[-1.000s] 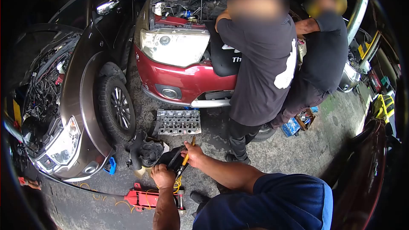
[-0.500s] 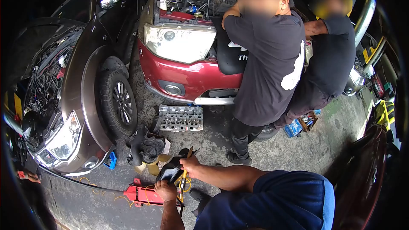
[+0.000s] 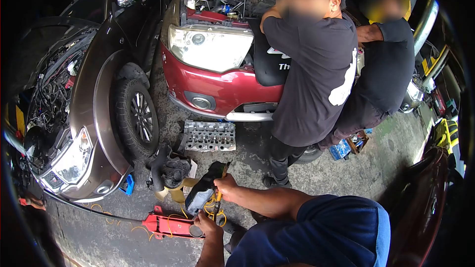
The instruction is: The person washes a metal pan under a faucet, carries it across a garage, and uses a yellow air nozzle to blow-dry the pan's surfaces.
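Note:
In the head view my right hand (image 3: 226,188) is closed around a slim yellow tool (image 3: 218,203) with a dark pointed tip. A thin yellow hose (image 3: 222,214) loops close by its lower end. My left hand (image 3: 207,224) grips the near end of a black moulded part (image 3: 199,199), whose smooth face shows grey in the light. The part is held up over the floor, tilted, with its far end right beside the tool's tip. My fingers hide the part's near end.
A red floor jack (image 3: 166,225) lies below my left hand. Ahead are a fan-like engine assembly (image 3: 173,170) and a metal cylinder head (image 3: 210,136). Two people lean over the red car (image 3: 222,89); a brown car (image 3: 94,99) stands left. A blue box (image 3: 340,150) sits right.
Both my hands have shifted a little to the right with the black part and the tool. The part has turned, so its face catches the light differently.

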Demonstrator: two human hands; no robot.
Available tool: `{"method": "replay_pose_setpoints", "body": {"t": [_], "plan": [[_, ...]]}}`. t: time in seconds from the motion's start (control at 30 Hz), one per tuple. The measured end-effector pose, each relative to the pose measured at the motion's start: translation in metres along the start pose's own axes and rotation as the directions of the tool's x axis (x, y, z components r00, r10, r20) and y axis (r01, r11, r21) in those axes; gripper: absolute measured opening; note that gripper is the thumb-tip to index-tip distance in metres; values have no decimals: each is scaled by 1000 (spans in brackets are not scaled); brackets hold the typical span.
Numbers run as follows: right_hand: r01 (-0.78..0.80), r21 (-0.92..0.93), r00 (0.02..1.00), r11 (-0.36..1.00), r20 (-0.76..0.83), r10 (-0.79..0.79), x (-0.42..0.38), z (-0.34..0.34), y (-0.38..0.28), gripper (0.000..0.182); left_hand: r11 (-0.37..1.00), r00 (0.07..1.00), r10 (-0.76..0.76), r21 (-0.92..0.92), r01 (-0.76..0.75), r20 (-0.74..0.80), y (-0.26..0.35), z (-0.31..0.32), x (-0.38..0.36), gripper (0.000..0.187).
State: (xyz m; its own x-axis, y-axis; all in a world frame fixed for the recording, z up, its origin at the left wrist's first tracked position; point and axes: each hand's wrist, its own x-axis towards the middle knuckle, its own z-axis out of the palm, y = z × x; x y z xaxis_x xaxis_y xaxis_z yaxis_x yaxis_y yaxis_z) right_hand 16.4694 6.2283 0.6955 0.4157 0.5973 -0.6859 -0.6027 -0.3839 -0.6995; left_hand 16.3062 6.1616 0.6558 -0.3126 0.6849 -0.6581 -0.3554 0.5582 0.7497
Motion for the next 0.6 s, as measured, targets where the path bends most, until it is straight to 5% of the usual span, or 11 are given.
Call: {"method": "replay_pose_setpoints", "body": {"t": [0.03, 0.13, 0.17, 0.3, 0.4, 0.53, 0.6], "plan": [[-2, -27, 1000, 1000, -27, 1, 7, -3, 4, 17, 977, 978, -192, -78, 198, 77, 8, 2, -9, 70], [-31, -23, 1000, 999, -6, 31, -9, -14, -15, 22, 811, 896, -436, -393, 433, 89, 58, 36, -46, 72], [-1, -41, 1000, 999, 25, 2, -7, -18, -12, 27, 747, 916, -295, -531, 399, 273, 23, 25, 2, 80], [-4, -41, 1000, 999, 27, 5, -10, -36, -14, 35, 609, 912, -270, -679, 410, 309, 50, 55, -15, 69], [-43, 131, 999, 990, 21, 40, -3, -59, -6, 34, 574, 897, -203, -694, 435, 394, 47, 73, -6, 67], [-156, 258, 987, 953, 68, 144, 17, -86, 8, 25, 787, 928, -128, -533, 309, 350, 36, 109, 39, 60], [-204, 312, 979, 928, 74, 191, 18, -92, 11, 16, 817, 955, -232, -495, 295, 187, 52, 129, 26, 60]]}}
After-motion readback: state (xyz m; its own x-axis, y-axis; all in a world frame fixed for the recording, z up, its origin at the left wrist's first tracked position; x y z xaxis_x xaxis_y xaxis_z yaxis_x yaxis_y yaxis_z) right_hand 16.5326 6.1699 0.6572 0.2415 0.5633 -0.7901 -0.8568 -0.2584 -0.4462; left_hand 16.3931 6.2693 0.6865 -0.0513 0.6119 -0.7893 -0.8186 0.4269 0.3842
